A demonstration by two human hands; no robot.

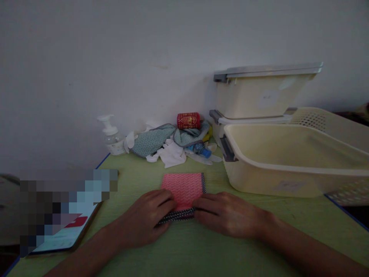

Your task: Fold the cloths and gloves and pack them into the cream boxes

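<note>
A pink cloth (184, 186) with black-and-white stitched edging lies folded into a small, layered square on the green table. My left hand (148, 217) grips its near left corner, fingers on top and the thumb at the near edge. At the near right corner my right hand (227, 213) has its fingers closed on the layers; its thumb is mostly hidden. The stacked edges show between the two hands along the near side.
Beyond the cloth lie grey-green cloths (154, 140), white gloves (173, 153), a red can (188, 120) and a blue-capped bottle (200, 149). A pump bottle (111, 136) stands left, near a tablet (66, 231). Cream bins (268, 181) occupy the right, with a lidded box (259, 96) behind.
</note>
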